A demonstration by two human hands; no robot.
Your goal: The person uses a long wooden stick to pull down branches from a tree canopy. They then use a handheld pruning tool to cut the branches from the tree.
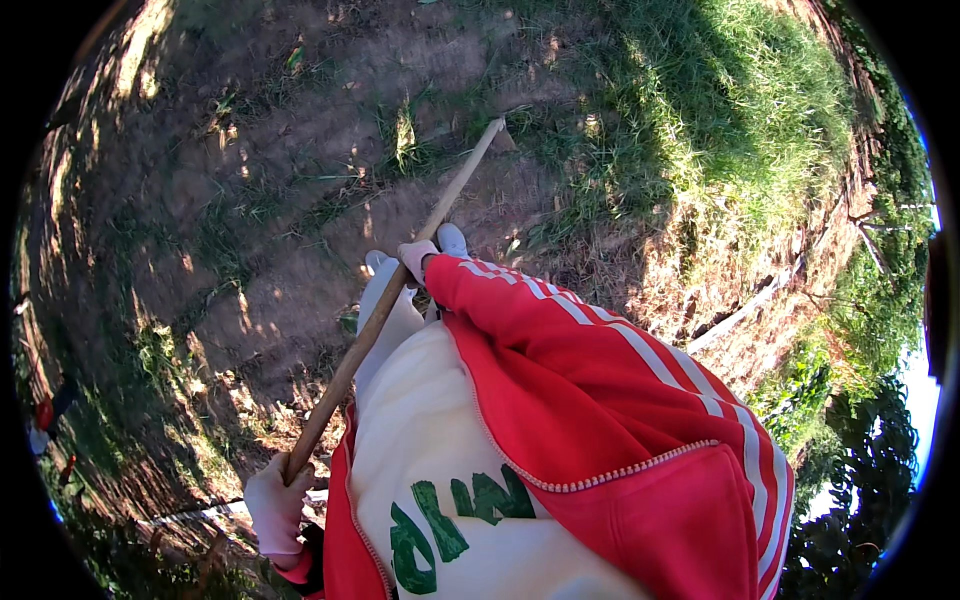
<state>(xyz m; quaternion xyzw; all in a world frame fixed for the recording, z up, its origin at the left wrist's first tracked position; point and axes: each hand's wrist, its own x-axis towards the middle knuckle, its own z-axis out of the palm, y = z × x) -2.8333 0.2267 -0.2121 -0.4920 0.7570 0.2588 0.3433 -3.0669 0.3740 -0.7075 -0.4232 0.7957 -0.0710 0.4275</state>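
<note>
A long wooden-handled hoe [347,372] runs slantwise in front of my body, from low on the left to the ground ahead. My left hand [275,507], in what looks like a pale glove, is wrapped round the handle's near end. Farther along the shaft, my right hand [416,259] grips it in front of my legs, below a red sleeve with white stripes. The hoe's brownish head [505,138] is at the far end, low over or touching the soil among sparse grass; which of the two I cannot tell.
Shaded brown soil [290,190] with scattered weeds spreads ahead and left. Dense grass [750,110] grows at the far right. My pale shoe [452,240] stands just beyond my right hand. A pale pole or branch [745,312] lies to the right, near leafy trees [850,500].
</note>
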